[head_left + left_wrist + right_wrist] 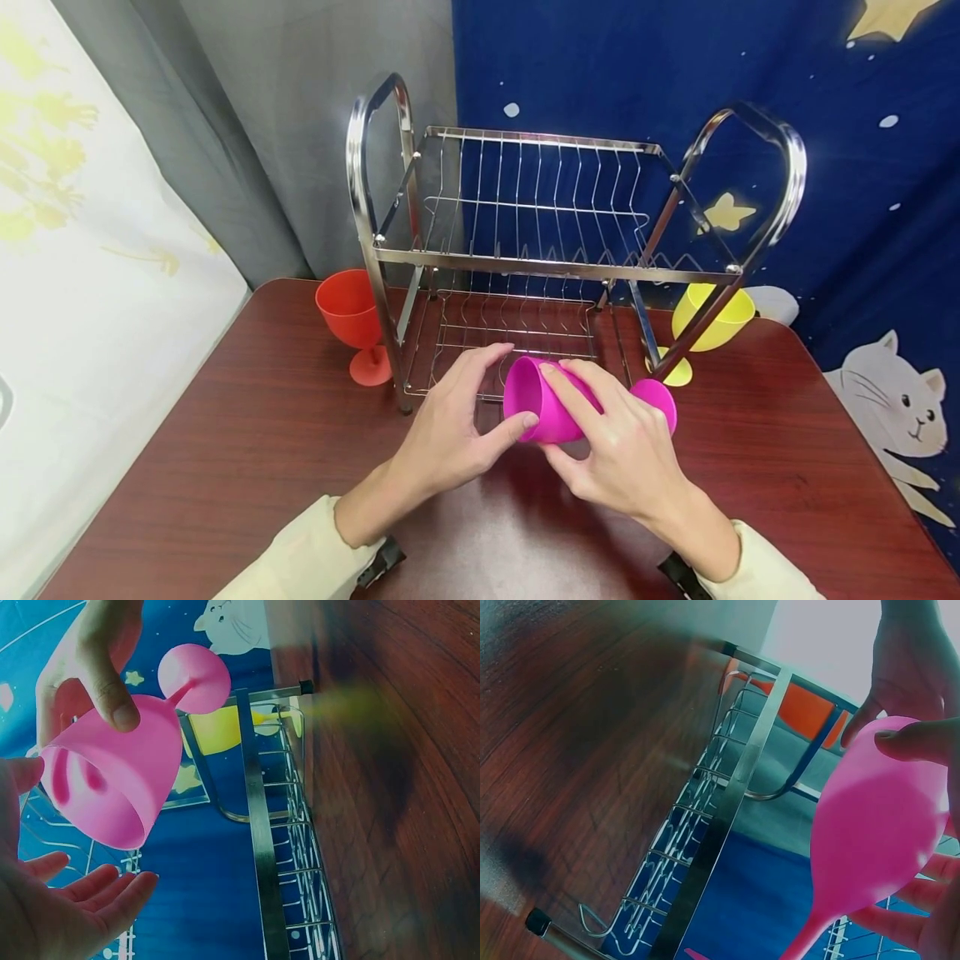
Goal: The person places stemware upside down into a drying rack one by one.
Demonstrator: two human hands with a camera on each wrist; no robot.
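Note:
A magenta plastic goblet (551, 408) is tipped on its side above the table, its mouth facing left and its round base to the right. My right hand (630, 442) grips its bowl, thumb on the near side and fingers over the top. My left hand (450, 425) is beside the mouth, fingers spread and thumb at the rim; whether the thumb bears on it I cannot tell. In the left wrist view the goblet (124, 769) shows its hollow inside, with the left fingers apart from it. In the right wrist view the bowl (877, 817) hides part of the right hand.
A two-tier chrome dish rack (540, 267) stands just behind the hands on the brown table (225, 450). By its left leg is an upright red goblet (351, 312); by its right leg, a yellow goblet (712, 317). Curtains (555, 67) hang behind.

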